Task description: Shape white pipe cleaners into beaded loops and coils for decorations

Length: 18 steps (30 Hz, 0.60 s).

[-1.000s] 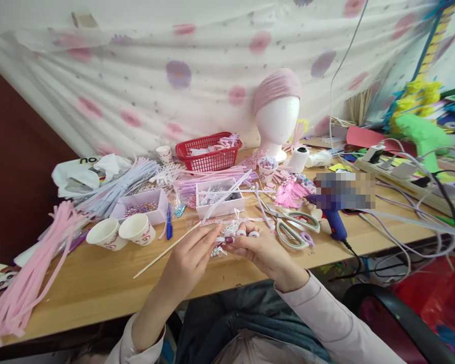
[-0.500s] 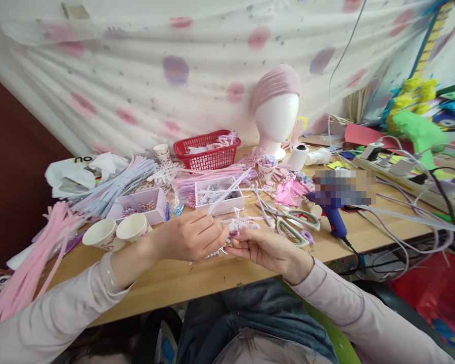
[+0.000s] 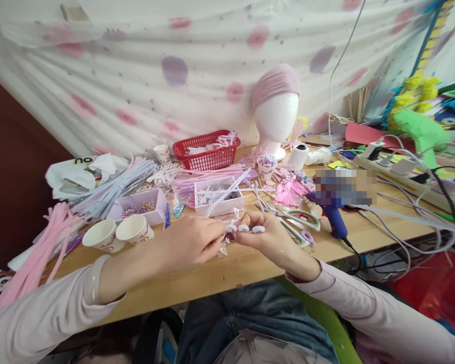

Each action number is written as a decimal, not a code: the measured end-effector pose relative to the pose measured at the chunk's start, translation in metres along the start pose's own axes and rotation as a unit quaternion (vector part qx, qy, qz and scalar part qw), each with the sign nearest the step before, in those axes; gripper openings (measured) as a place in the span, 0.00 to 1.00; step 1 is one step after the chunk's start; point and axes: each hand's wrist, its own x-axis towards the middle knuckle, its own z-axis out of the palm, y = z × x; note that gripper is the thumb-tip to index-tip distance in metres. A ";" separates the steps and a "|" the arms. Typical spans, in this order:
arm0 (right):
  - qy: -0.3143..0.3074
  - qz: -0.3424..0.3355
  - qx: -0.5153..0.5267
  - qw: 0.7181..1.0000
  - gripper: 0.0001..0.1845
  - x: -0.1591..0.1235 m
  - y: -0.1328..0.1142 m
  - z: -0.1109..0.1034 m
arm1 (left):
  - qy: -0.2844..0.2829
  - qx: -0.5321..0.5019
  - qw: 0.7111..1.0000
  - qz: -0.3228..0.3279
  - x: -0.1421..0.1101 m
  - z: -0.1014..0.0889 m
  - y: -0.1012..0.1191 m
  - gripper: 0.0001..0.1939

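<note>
My left hand point(image 3: 193, 241) is closed, palm down, its fingertips meeting those of my right hand over the table's front part. Whatever it pinches is hidden. My right hand point(image 3: 275, 243) is closed, thumb against fingers, on a row of three pale lavender pipe-cleaner coils point(image 3: 243, 228). A small clear plastic bag point(image 3: 223, 247) shows just below my fingertips, its contents too small to tell. Scissors point(image 3: 293, 227) with pale green handles lie to the right of my right hand, next to a purple pipe-cleaner ring point(image 3: 307, 237).
Two paper cups point(image 3: 133, 229) and a lilac box of beads point(image 3: 160, 207) stand on the left. Behind my hands is a white box point(image 3: 227, 206). A blue glue gun point(image 3: 332, 217) lies right, near cables. Farther back are a red basket point(image 3: 208, 161) and a foam head point(image 3: 276, 119).
My right hand has turned and risen slightly, bringing the three lavender coils into plain view. My left hand has shifted a little left and down, its fingers still closed.
</note>
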 end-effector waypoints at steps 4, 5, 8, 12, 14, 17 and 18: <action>-0.027 -0.194 -0.173 0.965 0.04 -0.011 0.003 -0.004 | -0.107 -0.291 0.898 -0.314 0.006 -0.001 0.008 0.11; -0.048 -0.244 -0.211 0.945 0.03 -0.013 0.003 -0.005 | -0.132 -0.368 0.841 -0.374 0.007 -0.002 0.009 0.10; -0.085 -0.318 -0.258 0.908 0.06 -0.016 0.001 -0.008 | -0.150 -0.448 0.777 -0.417 0.007 0.001 0.012 0.10; -0.018 -0.161 -0.116 0.980 0.06 -0.009 0.002 -0.010 | -0.041 -0.119 0.974 -0.188 -0.002 0.004 0.015 0.09; -0.013 -0.018 0.024 0.999 0.12 -0.004 0.003 -0.010 | 0.009 0.094 0.995 -0.024 -0.005 0.003 0.013 0.11; -0.079 0.143 0.194 0.967 0.15 -0.001 0.003 -0.007 | 0.047 0.245 0.958 0.144 -0.005 0.001 0.007 0.12; -0.102 0.171 0.224 0.954 0.15 -0.001 0.003 -0.006 | 0.059 0.258 0.948 0.175 -0.003 0.001 0.005 0.13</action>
